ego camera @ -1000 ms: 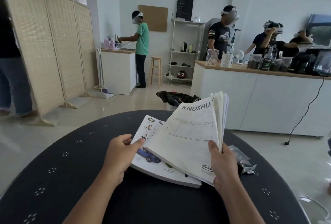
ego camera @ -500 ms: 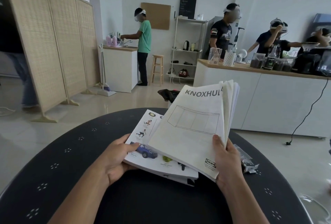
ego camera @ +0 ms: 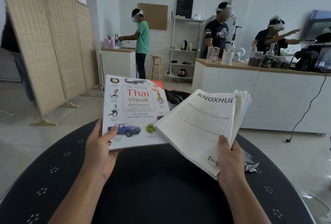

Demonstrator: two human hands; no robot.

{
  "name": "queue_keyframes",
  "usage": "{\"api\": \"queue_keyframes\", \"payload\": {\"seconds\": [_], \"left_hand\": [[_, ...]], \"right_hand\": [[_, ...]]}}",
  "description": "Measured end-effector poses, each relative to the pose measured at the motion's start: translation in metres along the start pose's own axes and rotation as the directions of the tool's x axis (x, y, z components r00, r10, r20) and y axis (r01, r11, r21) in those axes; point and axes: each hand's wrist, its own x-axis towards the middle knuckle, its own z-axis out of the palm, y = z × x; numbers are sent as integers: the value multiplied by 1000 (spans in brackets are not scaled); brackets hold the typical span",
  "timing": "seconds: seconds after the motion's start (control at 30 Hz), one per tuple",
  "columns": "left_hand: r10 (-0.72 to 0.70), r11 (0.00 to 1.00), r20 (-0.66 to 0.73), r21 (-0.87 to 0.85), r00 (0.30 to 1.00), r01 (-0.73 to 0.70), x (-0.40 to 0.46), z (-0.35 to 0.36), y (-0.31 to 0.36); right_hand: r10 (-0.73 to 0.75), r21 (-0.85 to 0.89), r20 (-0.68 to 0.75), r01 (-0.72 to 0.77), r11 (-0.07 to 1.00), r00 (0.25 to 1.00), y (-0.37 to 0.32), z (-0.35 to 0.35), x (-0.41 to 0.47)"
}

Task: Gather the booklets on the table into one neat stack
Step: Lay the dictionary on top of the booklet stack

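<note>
The round dark table [ego camera: 53,179] lies below both hands and extends past them on every side; no booklet rests on the part of its surface that shows.

The Thai visual dictionary [ego camera: 136,111] is raised off the table, upright and facing the camera, directly above the left hand. A red-covered item [ego camera: 158,84] shows behind its upper right corner; what it is cannot be told.

The assembly manuals [ego camera: 202,125] are a loose bundle headed by a sheet titled KNOXHUL, tilted with the top edge leaning away, directly above the right hand. Their far-side page edges fan apart. The near left corner of the bundle overlaps the lower right corner of the dictionary.

The left hand [ego camera: 102,152] is closed on the lower left corner of the dictionary, thumb across the cover and fingers behind it.

The right hand [ego camera: 231,157] is closed on the lower right edge of the manuals, thumb on the front sheet and fingers behind.

A crumpled plastic wrapper [ego camera: 251,164] lies on the table just right of the right hand.

Step in hand, as judged: both groups are lifted and held apart, not yet merged. The next move calls for bringing the two together, squaring the fanned edges, and lowering one aligned stack onto the table between the hands.
</note>
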Motion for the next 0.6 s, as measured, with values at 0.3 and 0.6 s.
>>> {"api": "queue_keyframes", "payload": {"seconds": [0.3, 0.6], "left_hand": [[38, 977, -98, -207, 994, -58, 2, -5, -2], [31, 958, -97, -282, 995, -57, -3, -2, -5]], "right_hand": [[-20, -4, -140, 20, 1000, 990, -4, 0, -5], [-47, 26, -216, 54, 998, 975, -7, -2, -6]]}}
